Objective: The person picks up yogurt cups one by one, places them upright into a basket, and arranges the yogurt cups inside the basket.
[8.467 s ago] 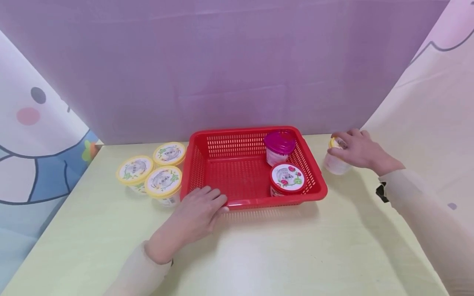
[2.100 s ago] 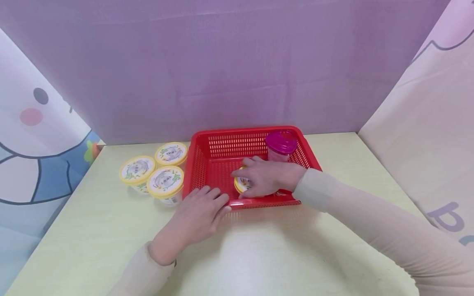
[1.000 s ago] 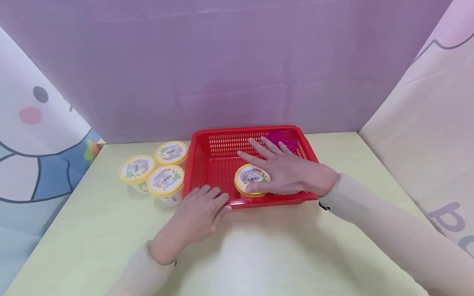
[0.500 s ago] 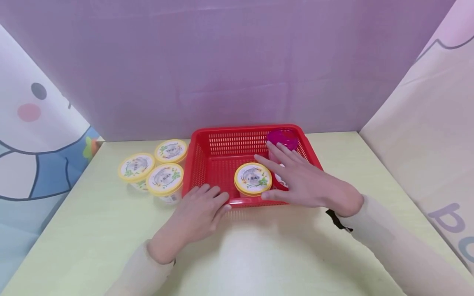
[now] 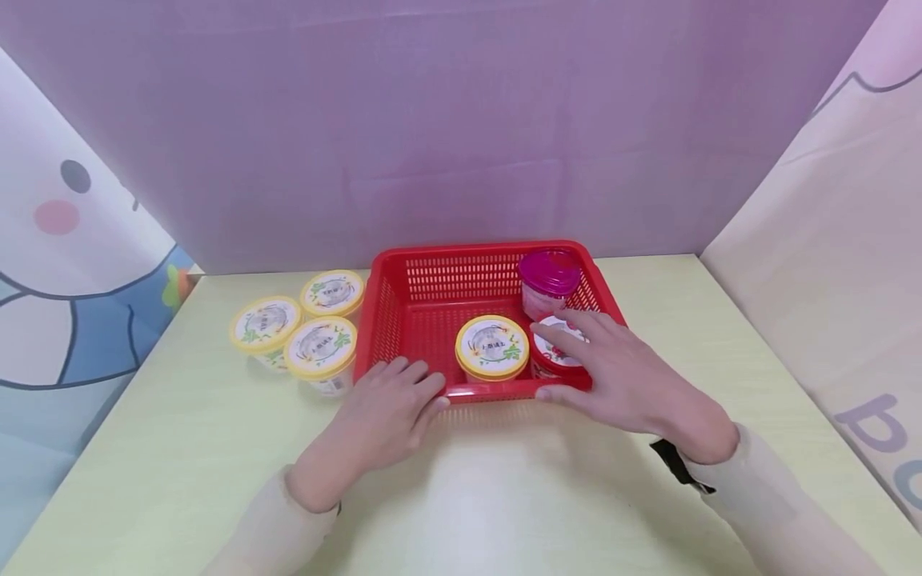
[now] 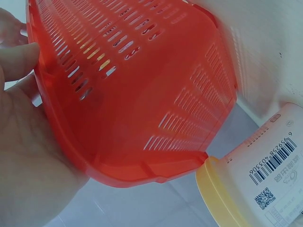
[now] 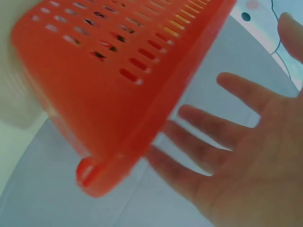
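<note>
A red perforated basket (image 5: 432, 254) holds a yellow-lidded cup (image 5: 493, 347) near its front wall, a red-lidded cup (image 5: 553, 352) to the right of that and a magenta-lidded cup (image 5: 551, 274) in the back right corner. My left hand (image 5: 382, 416) grips the basket's front rim near the left corner, its thumb on the outer side in the left wrist view. Over the front right corner, my right hand (image 5: 627, 380) spreads its fingers, partly covering the red-lidded cup. In the right wrist view, the right hand (image 7: 236, 151) is beside the basket rim (image 7: 189, 80) with straight fingers.
Left of the basket, three yellow-lidded cups (image 5: 322, 349) stand close together on the pale table (image 5: 461, 496). A purple cloth (image 5: 461, 128) hangs behind, and patterned cloths flank the table on both sides.
The yellow-lidded cup from the table's right side is in the basket. My right hand has released it and moved right and toward me. The left hand stays on the rim.
</note>
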Demonstrator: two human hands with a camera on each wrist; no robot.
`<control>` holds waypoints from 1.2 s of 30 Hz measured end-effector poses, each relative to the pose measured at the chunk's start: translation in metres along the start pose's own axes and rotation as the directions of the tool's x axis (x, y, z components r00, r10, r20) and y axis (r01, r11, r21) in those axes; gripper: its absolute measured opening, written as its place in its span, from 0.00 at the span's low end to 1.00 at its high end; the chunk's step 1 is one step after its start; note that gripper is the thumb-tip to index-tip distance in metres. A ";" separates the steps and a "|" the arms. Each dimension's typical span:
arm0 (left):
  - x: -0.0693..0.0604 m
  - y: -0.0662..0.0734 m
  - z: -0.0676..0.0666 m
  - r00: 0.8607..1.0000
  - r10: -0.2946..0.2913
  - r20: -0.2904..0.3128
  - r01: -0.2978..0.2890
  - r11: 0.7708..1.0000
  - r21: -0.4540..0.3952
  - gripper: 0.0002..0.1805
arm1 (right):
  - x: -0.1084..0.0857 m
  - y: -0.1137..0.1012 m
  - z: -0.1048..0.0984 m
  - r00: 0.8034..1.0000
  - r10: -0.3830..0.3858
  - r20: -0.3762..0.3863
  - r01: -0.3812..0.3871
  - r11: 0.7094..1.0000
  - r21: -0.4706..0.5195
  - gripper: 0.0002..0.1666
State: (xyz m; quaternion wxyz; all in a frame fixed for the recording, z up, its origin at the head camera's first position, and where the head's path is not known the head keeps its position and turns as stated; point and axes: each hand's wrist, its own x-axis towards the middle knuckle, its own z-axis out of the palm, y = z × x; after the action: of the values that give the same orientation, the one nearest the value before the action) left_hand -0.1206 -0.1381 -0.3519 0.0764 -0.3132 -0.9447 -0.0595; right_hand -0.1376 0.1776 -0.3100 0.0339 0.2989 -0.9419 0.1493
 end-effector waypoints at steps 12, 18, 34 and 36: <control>0.000 0.000 0.001 1.000 -0.003 0.003 0.003 1.000 -0.012 0.19 | -0.015 0.010 0.016 0.991 0.002 -0.136 -0.015 0.996 -0.090 0.34; 0.000 0.000 0.000 1.000 -0.013 0.009 0.013 1.000 -0.022 0.19 | -0.021 0.010 0.020 0.987 0.008 -0.160 -0.032 0.988 -0.150 0.31; 0.000 -0.004 0.010 0.999 0.017 -0.032 -0.016 0.999 0.031 0.18 | -0.017 0.008 0.032 0.989 0.037 -0.141 -0.069 0.971 -0.230 0.28; 0.001 -0.004 0.011 0.999 0.023 -0.042 -0.022 0.999 0.040 0.18 | -0.017 0.009 0.032 0.990 0.043 -0.138 -0.074 0.970 -0.230 0.28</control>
State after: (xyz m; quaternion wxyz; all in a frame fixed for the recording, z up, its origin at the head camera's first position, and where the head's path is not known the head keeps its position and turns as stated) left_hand -0.1248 -0.1392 -0.3632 0.1033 -0.3209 -0.9403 -0.0469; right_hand -0.1275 0.1843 -0.3453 0.1267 0.2545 -0.9570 0.0572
